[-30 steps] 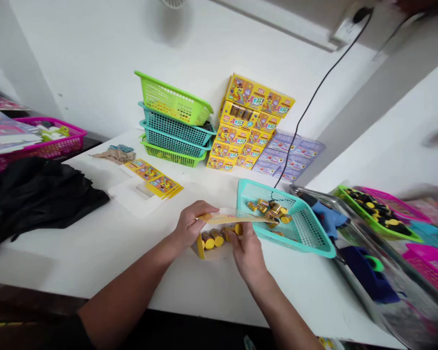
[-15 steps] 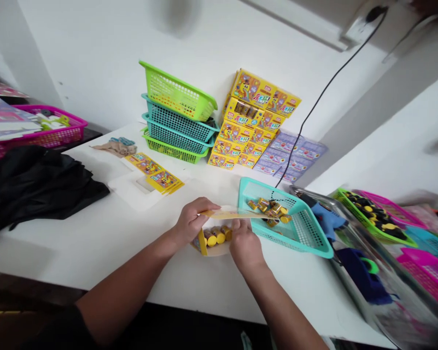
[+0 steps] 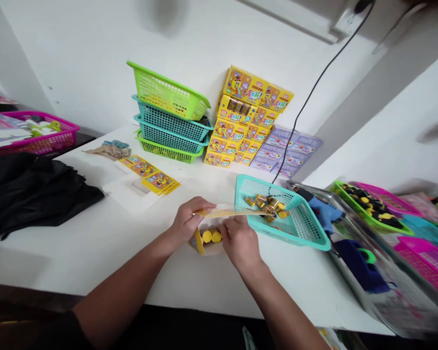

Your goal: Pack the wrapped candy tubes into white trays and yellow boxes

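Low at centre, near the front edge of the white worktop, the left hand and right hand pinch a long yellow card strip between fingers and thumbs. Its far end reaches over a teal plastic basket holding small gold cylinders. Under the strip sits an open card box with yellow-capped cylinders inside. The basket stands just beside the right hand; open worktop stretches left.

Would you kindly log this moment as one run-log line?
Left hand: grips yellow card strip | Right hand: pinches same strip | Beneath: yellow-capped cylinders
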Action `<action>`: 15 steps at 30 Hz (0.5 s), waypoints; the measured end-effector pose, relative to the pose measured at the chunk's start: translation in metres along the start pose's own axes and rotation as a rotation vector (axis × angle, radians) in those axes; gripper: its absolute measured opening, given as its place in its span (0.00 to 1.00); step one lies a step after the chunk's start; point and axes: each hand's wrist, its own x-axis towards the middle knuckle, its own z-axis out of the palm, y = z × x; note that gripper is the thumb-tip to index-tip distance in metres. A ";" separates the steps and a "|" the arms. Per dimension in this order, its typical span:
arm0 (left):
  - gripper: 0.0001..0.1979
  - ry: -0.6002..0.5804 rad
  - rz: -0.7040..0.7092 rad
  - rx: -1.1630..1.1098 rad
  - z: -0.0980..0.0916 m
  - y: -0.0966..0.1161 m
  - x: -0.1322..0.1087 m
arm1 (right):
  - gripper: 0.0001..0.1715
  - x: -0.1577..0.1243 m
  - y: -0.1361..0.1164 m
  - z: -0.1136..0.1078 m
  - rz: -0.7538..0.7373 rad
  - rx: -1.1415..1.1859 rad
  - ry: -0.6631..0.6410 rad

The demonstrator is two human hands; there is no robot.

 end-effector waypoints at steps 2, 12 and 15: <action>0.14 0.000 -0.006 0.007 0.000 0.001 0.000 | 0.11 0.007 -0.010 -0.004 -0.036 0.091 0.002; 0.14 -0.003 0.004 0.022 -0.001 0.003 0.002 | 0.17 0.041 -0.058 0.010 0.045 0.084 -0.288; 0.14 -0.005 -0.009 0.007 -0.001 0.002 0.001 | 0.11 0.036 -0.048 0.011 0.013 0.273 -0.096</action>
